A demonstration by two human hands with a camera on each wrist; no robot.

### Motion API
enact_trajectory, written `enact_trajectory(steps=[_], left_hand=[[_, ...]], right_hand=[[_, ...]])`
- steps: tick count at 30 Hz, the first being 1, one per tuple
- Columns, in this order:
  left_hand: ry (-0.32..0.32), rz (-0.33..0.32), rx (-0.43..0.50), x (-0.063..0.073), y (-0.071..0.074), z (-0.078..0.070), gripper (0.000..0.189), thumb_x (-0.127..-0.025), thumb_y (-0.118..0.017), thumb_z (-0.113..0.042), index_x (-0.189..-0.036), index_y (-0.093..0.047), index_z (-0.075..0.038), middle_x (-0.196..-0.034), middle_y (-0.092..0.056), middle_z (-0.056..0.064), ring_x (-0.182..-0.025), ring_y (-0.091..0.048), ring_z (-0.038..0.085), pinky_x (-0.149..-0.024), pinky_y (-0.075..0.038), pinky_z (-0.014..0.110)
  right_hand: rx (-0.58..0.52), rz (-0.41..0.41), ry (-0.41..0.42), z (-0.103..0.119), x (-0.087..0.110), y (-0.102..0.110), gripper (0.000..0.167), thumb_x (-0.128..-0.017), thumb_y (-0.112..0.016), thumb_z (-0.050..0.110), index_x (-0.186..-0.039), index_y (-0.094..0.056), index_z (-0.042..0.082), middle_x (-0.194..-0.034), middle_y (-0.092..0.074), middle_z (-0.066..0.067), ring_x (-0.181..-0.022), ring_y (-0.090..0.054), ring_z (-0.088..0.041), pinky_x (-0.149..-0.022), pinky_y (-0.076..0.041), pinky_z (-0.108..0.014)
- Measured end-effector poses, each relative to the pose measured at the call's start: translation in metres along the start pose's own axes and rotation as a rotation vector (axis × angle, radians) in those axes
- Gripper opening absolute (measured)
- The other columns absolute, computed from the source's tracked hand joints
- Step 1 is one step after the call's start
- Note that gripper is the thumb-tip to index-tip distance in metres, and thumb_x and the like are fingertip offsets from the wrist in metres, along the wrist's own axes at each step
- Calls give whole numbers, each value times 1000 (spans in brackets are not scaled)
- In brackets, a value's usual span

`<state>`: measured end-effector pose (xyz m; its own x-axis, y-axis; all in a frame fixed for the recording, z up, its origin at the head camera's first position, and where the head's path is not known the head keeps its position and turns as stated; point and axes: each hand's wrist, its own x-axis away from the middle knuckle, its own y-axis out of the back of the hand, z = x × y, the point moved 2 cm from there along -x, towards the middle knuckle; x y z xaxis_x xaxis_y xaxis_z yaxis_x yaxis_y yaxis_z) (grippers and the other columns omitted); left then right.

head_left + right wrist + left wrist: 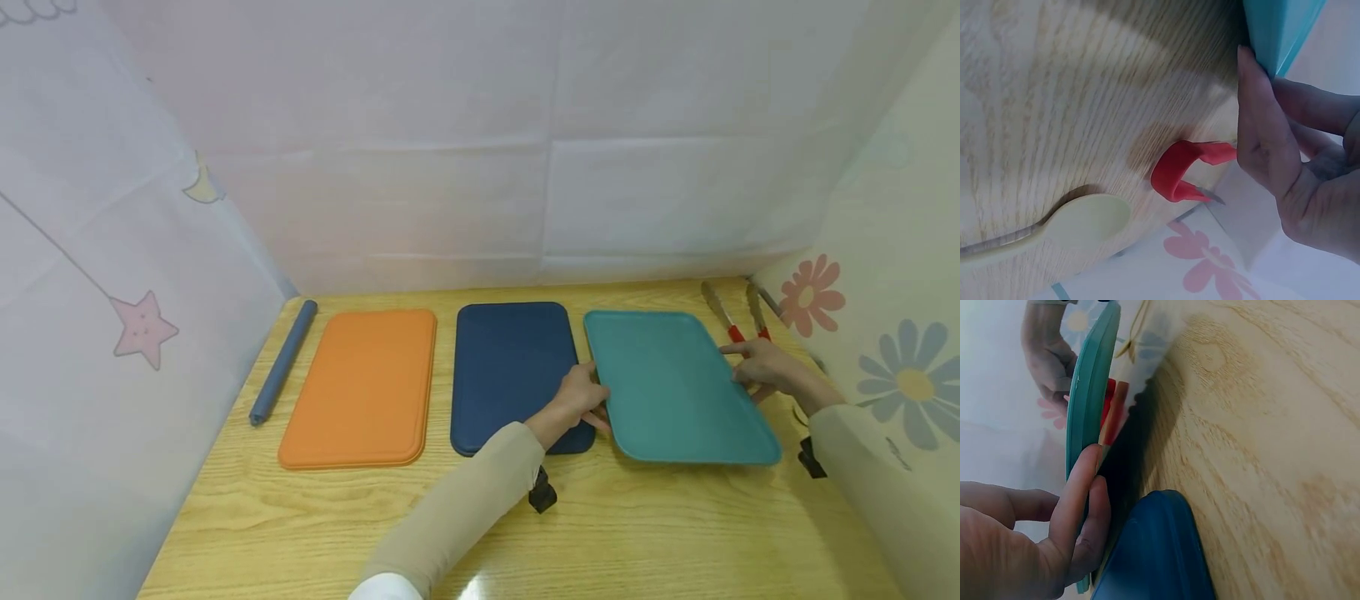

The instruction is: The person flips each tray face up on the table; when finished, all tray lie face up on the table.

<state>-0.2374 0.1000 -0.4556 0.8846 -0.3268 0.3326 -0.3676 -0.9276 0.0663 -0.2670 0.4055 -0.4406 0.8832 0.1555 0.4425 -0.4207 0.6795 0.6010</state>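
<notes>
A teal tray with rounded corners lies between my two hands at the right side of the table. My left hand grips its left edge, fingers underneath and thumb along the rim, close to a dark blue tray. On the opposite edge, my right hand holds the rim, its fingertips partly under it. In the left wrist view the teal tray is raised over the wood, with a dark shadow below. The right wrist view has its corner between the right fingers and thumb.
An orange tray lies left of the dark blue one, beside a blue-grey roll. Red-handled tongs stand beyond the right hand. A pale spoon lies by the right wall, which is a printed cloth.
</notes>
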Motion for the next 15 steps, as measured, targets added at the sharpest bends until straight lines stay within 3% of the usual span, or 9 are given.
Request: enact_trajectory(steps=[3, 5, 15], left_hand=[[7, -8, -25, -2, -3, 0, 62, -94, -51, 7, -151, -33, -9, -68, -63, 24, -70, -64, 49, -60, -57, 50], [8, -12, -40, -4, -5, 1, 62, -93, -50, 8, -151, -33, -9, -66, -62, 24, -68, -64, 49, -60, -56, 50], [-50, -33, -146, -13, -10, 4, 54, -90, -47, 13, -142, -44, -3, -90, -61, 22, -61, -64, 43, -51, -56, 43]], right_hand=[[4, -11, -15, 0, -2, 1, 66, -85, -44, -8, -147, -19, -15, -54, -31, 3, -48, -30, -12, -49, -48, -34], [10, -18, -20, -1, -4, 2, 66, -85, -43, -8, -146, -19, -15, -52, -29, 4, -47, -27, -12, -49, -47, -33], [67, -90, -45, -3, -12, 0, 65, -83, -44, -9, -145, -24, -15, -49, -30, 4, -45, -31, -10, -47, -50, -35]])
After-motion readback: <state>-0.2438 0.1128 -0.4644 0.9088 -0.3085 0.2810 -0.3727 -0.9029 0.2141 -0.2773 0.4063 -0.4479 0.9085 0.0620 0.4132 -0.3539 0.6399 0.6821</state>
